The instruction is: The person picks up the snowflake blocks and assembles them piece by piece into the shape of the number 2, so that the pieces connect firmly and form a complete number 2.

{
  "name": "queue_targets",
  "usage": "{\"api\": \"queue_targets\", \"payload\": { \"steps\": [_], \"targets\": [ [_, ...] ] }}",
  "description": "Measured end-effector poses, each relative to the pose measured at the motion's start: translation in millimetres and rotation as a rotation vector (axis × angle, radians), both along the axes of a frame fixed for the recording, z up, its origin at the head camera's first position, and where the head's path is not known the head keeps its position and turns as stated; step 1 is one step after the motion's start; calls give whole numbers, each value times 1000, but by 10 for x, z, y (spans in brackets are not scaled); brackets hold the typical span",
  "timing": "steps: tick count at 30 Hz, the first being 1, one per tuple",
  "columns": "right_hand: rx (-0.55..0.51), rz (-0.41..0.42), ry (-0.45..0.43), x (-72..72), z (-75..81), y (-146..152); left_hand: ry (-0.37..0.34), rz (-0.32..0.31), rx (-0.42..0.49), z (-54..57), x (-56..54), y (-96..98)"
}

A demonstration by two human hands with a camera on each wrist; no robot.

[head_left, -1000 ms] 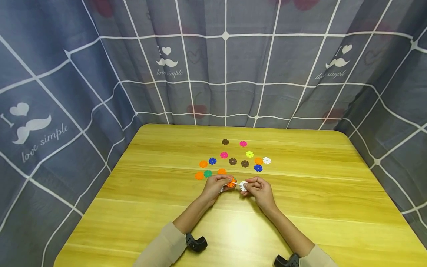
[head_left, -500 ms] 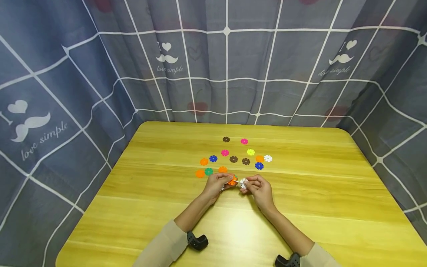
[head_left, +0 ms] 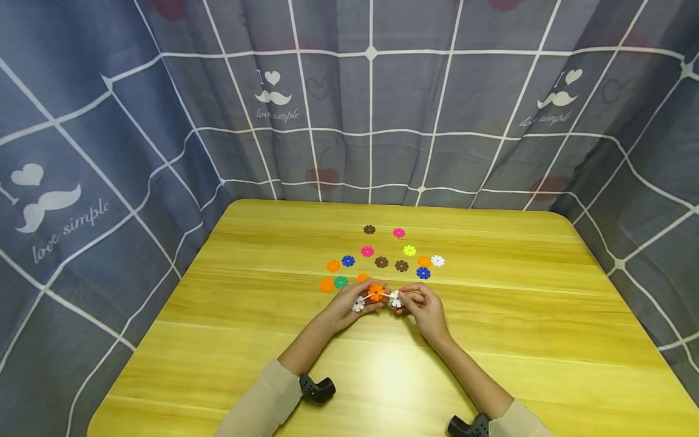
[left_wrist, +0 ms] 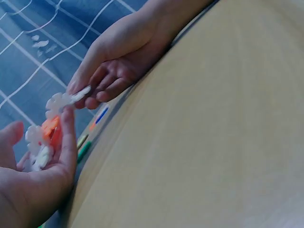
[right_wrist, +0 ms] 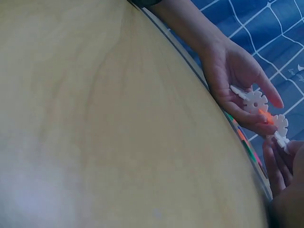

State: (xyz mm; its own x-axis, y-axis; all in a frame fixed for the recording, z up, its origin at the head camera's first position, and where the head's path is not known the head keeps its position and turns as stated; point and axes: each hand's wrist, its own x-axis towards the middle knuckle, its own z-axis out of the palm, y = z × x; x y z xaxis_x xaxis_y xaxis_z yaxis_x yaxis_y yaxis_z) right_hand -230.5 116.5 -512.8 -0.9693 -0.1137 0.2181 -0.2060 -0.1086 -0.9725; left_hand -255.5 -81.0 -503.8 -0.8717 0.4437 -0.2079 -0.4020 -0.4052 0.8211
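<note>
A small chain of notched plastic snowflake discs hangs between both hands above the wooden table [head_left: 404, 376]. At its middle is an orange disc [head_left: 375, 292], with a white disc [head_left: 357, 304] joined on its left and more white discs, one of them this white disc [head_left: 395, 298], on its right. My left hand [head_left: 341, 311] supports the chain on its extended fingers; its thumb stands apart from the discs in both wrist views. My right hand [head_left: 428, 314] pinches the outermost white disc [left_wrist: 80, 94] at the right end between thumb and fingers.
Loose snowflake discs lie flat beyond the hands, among them green [head_left: 341, 282], orange [head_left: 326, 285], blue [head_left: 423, 273], brown [head_left: 401, 266], yellow [head_left: 409, 250] and pink [head_left: 399, 233]. A grey checked curtain [head_left: 338, 158] hangs behind the table's far edge.
My left thumb has lifted off the orange disc and the left hand has opened beneath the chain, so the orange and left white discs show fully. The right hand keeps its pinch.
</note>
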Motion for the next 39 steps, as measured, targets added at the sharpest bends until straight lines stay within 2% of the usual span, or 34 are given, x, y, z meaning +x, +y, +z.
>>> {"api": "queue_targets", "payload": {
  "steps": [3, 6, 10, 16, 20, 25, 30, 35, 37, 39],
  "targets": [
    [68, -42, 22, -10, -12, 7, 8, -66, 9, -7, -14, -40],
    [181, -125, 69, -43, -40, 32, 26, -94, -3, -19, -22, -57],
    [292, -253, 140, -155, -79, 108, 6, -70, 23, -27, -28, -67],
    [496, -512, 215, -399, -112, 272, -44, -29, 61, -30, -39, -74],
    [641, -586, 206, -508, -117, 338, -36, -43, 71, -31, -40, -78],
    [793, -588, 177, -556, -137, 356, -11, -60, 74, -29, -39, -83],
    [833, -580, 167, -569, -136, 347, 11, -75, 57, -25, -29, -83],
    [708, -467, 138, -557, -105, 336, 13, -72, 30, -19, -24, -82],
    [593, -388, 133, -538, -97, 324, 21, -61, 26, -21, -29, -77],
    [430, -268, 116, -506, -85, 300, 31, -49, 28, -24, -34, -71]
  ]
}}
